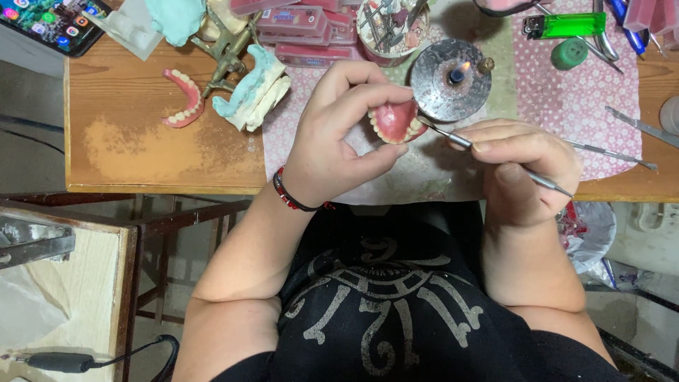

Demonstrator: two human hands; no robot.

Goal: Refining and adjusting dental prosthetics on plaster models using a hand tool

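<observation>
Left hand (332,134) pinches a pink denture (396,122). Right hand (523,166) grips a metal tool (495,157), tip touching the denture's 3 o'clock edge

Wooden bench (141,152), worn pale in patches, pink dotted mat (580,106) on top. Grey floor (28,155) at left. Second table (85,283) lower left.
</observation>
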